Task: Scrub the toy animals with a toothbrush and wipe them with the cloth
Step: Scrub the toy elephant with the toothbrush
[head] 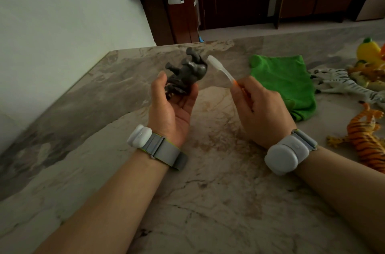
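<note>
My left hand (173, 106) holds a grey toy animal (188, 71) above the marble table, its legs pointing up and away from me. My right hand (260, 108) grips a clear toothbrush (220, 71) with an orange handle part. The brush head touches the grey toy's right side. A green cloth (285, 81) lies flat on the table just right of my right hand.
At the right edge lie a zebra toy (343, 85), a tiger toy (366, 139) and a yellow duck toy (369, 51) with other small animals. The marble table (208, 201) ends at a white wall on the left. Dark wooden cabinets stand beyond.
</note>
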{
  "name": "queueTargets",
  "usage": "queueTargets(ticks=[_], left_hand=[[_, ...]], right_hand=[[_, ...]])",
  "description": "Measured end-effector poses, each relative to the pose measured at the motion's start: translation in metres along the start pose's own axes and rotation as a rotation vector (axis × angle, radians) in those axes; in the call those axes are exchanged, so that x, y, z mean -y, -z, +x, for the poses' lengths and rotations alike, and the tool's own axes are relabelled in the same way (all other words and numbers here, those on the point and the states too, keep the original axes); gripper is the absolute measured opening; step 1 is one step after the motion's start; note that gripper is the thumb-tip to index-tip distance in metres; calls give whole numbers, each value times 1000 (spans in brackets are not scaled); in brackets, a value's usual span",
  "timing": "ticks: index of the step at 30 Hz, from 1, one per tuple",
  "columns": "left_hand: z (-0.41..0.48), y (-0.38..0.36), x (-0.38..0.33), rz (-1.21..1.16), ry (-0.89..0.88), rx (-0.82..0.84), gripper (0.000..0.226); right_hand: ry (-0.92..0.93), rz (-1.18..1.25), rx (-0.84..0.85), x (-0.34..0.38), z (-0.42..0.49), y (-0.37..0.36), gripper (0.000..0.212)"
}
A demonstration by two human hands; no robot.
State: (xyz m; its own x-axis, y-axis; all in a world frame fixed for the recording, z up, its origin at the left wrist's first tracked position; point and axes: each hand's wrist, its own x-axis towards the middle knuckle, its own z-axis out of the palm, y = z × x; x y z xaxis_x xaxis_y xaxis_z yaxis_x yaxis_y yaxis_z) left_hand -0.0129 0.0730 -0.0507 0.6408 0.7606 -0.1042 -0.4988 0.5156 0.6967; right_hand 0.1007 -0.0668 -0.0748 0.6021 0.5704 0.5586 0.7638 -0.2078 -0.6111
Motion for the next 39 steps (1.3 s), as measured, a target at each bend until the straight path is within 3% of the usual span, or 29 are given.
queueTargets(ticks=[14,19,27,34,39], left_hand=[[-3,-3,-1,-19,25,48,37],[-5,-5,-2,-9,11,85,46],[-7,-4,-3,-42,83,62,45],[-3,-1,-3,-100,122,83,55],[-3,1,-1,-62,127,101,53]], right_hand=[[40,42,-15,2,-2,2,28],[-59,-7,-30,-3,3,3,30],[123,27,105,1,-3,0,31],[89,20,-23,-4,0,1,23],[183,42,109,-3,-2,-3,24]])
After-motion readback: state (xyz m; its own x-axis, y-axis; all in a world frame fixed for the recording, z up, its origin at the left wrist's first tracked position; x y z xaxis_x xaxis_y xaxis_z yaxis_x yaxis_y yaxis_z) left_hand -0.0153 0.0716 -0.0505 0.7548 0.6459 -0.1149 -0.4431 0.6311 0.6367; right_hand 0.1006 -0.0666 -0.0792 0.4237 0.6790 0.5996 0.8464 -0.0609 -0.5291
